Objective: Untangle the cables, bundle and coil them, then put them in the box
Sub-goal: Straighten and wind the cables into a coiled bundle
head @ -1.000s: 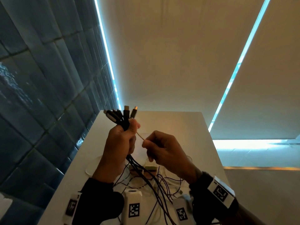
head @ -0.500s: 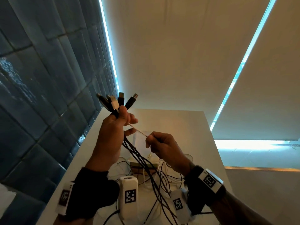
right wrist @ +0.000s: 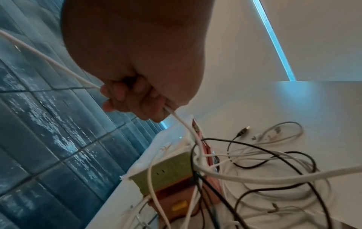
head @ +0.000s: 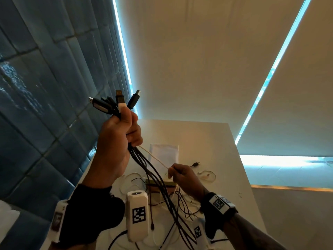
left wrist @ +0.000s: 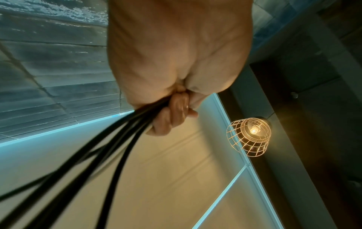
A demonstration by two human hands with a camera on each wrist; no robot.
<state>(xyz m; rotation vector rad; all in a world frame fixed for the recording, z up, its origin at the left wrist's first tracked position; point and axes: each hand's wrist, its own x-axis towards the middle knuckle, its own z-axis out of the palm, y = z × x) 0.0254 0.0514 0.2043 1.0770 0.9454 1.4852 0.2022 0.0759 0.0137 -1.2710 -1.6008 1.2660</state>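
Observation:
My left hand (head: 124, 130) (left wrist: 172, 117) is raised above the table and grips a bundle of cables (head: 144, 159) (left wrist: 109, 148) just below their plugs (head: 119, 101), which fan out above the fist. A thin white cable (head: 155, 157) (right wrist: 49, 62) runs taut from that fist down to my right hand (head: 177, 171) (right wrist: 137, 99), which holds it in curled fingers. More black and white cables (head: 176, 204) (right wrist: 254, 167) lie tangled on the white table (head: 225, 141). The box (head: 158, 185) (right wrist: 166, 172), green and brown, sits among them, partly hidden by cables.
A dark blue tiled wall (head: 45, 87) runs along the table's left edge. A flat white packet (head: 164, 153) lies behind the box. A loose black plug (head: 195, 164) and a white cable loop (head: 207, 175) lie right of my right hand. A caged lamp (left wrist: 248, 136) hangs overhead.
My left hand has risen with the bundle of cables. My right hand has slid down and to the right along the white cable, so a longer stretch now runs between my hands.

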